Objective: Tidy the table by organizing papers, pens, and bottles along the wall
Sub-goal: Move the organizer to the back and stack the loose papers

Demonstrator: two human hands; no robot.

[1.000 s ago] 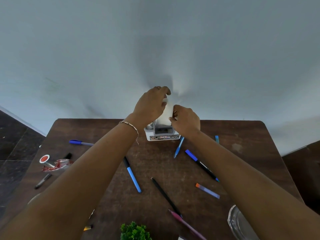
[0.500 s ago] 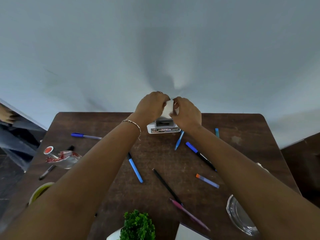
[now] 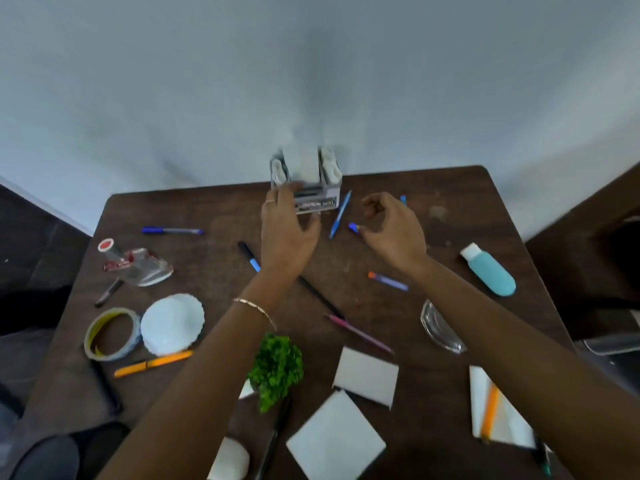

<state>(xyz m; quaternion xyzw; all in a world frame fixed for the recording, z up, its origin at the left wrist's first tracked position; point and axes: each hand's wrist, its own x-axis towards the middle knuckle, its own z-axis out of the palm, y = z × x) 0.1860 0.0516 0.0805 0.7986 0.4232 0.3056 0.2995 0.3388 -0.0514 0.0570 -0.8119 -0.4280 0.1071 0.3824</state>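
A white desk organizer (image 3: 316, 203) stands at the table's far edge against the wall, with folded white papers (image 3: 300, 164) upright in it. My left hand (image 3: 289, 233) hovers just in front of it, fingers spread, holding nothing. My right hand (image 3: 394, 230) is to the right, fingers loosely curled and empty, above a blue-capped pen (image 3: 353, 226) lying on the table. Several pens lie scattered: a light blue one (image 3: 340, 213), a dark blue one (image 3: 171, 231), a black one (image 3: 320, 297), a pink one (image 3: 358, 332). A teal bottle (image 3: 488, 273) lies at the right.
On the brown table (image 3: 207, 209) are a crushed clear bottle (image 3: 135, 265), a tape roll (image 3: 110, 334), a white round dish (image 3: 171, 322), an orange pen (image 3: 152, 363), a small green plant (image 3: 277, 365), white paper squares (image 3: 367, 375), a notepad (image 3: 498, 410) and a glass dish (image 3: 440, 327).
Both hands have let go of the white paper, which now stands in the organizer, and have drawn back toward me. The view has tilted down, showing more of the table.
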